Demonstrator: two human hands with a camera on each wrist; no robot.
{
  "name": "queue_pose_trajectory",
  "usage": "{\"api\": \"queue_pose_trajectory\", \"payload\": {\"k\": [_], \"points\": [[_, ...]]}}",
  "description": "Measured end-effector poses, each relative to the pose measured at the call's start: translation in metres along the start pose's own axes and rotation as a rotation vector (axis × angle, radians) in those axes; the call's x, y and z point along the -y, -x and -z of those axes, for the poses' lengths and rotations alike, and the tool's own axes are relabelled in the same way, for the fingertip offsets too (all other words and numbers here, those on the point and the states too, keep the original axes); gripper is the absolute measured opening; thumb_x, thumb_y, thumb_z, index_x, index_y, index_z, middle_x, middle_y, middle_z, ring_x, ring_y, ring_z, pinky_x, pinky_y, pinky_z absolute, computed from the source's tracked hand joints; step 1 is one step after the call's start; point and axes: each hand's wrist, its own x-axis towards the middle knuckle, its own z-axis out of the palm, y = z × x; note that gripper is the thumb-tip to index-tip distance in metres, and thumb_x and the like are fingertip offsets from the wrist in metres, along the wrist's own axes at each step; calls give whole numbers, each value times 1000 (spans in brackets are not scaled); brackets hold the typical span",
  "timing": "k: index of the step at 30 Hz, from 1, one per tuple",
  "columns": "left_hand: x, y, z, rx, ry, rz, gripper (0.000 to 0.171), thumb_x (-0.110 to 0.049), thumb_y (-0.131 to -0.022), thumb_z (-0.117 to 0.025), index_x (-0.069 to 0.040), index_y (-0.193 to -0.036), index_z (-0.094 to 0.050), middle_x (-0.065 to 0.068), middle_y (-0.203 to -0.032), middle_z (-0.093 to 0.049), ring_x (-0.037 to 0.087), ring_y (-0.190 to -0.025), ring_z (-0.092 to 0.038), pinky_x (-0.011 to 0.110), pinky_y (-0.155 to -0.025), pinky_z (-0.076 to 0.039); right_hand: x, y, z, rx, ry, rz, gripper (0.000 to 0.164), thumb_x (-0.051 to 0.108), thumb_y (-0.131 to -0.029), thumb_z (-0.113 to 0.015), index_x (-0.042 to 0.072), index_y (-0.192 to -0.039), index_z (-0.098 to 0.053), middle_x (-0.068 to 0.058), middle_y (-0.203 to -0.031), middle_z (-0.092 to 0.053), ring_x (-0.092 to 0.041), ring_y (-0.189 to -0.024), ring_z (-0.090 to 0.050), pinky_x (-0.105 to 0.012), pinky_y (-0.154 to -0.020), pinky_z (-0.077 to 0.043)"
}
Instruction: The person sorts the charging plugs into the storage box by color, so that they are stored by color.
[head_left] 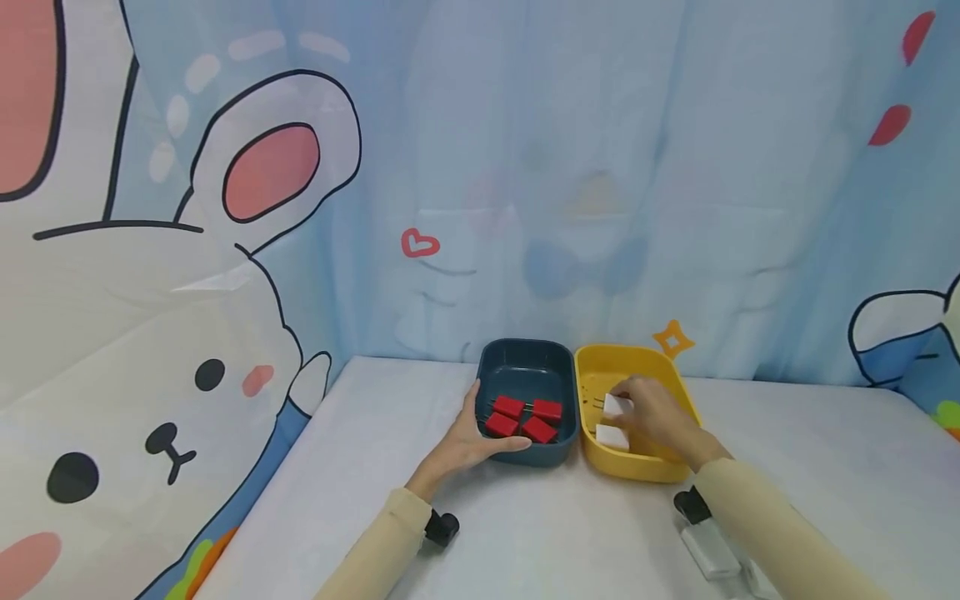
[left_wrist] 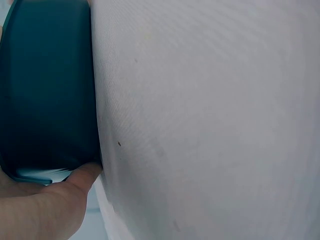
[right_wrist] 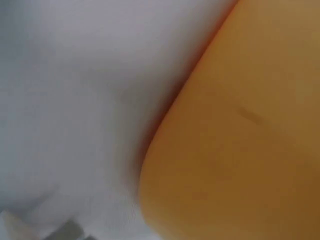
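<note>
My left hand point(head_left: 468, 442) rests against the near left corner of a dark teal basket point(head_left: 555, 457), fingers extended along its left side and thumb along the front. Several red blocks point(head_left: 538, 430) with thin metal prongs lie in that basket. Over the yellow basket point(head_left: 637, 471), my right hand point(head_left: 656, 417) pinches a white block point(head_left: 617, 406) with two thin prongs pointing left. A second white block point(head_left: 612, 437) lies just nearer to me in the same basket. The right wrist view shows the yellow basket's outer wall point(right_wrist: 235, 150), with my right hand out of sight.
Both baskets stand side by side on a white-covered table point(head_left: 525, 533), near a printed curtain point(head_left: 480, 167) behind. White box-like objects point(head_left: 708, 548) lie at the front right, partly hidden by my right sleeve point(head_left: 780, 533). Black cameras point(head_left: 441, 527) sit at the wrists.
</note>
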Motion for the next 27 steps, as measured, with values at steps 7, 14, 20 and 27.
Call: {"api": "queue_pose_trajectory", "payload": {"k": [7, 14, 20, 27], "points": [[2, -2, -1, 4, 9, -7, 125, -44, -82, -87, -12, -169, -3, 16, -172, -20, 37, -153, -28, 63, -118, -35, 1, -4, -7, 48, -13, -24, 37, -6, -82, -85, -15, -116, -71, -25, -110, -73, -37, -100, -68, -52, -93, -59], [2, -3, 0, 5, 24, -20, 126, -44, -82, -88, -11, -169, -3, 16, -172, -21, 36, -153, -28, 62, -118, -35, 1, -4, -9, 46, 1, 5, 36, -7, -82, -84, -17, -114, -71, -27, -109, -73, -40, -101, -69, -53, -92, -59], [0, -1, -4, 6, 26, -8, 125, -44, -82, -88, -11, -169, -3, 16, -172, -21, 36, -153, -28, 63, -119, -34, -1, 2, -5, 61, -31, -28, 37, -3, -85, -83, -17, -116, -70, -28, -111, -73, -41, -102, -68, -53, -94, -58], [1, 0, 0, 0, 14, 11, 125, -44, -83, -87, -13, -169, -3, 17, -172, -19, 38, -154, -26, 65, -119, -33, 0, 8, 10, 39, -60, 2, 44, 6, -89, -83, -19, -121, -66, -33, -116, -69, -46, -105, -66, -56, -92, -58]]}}
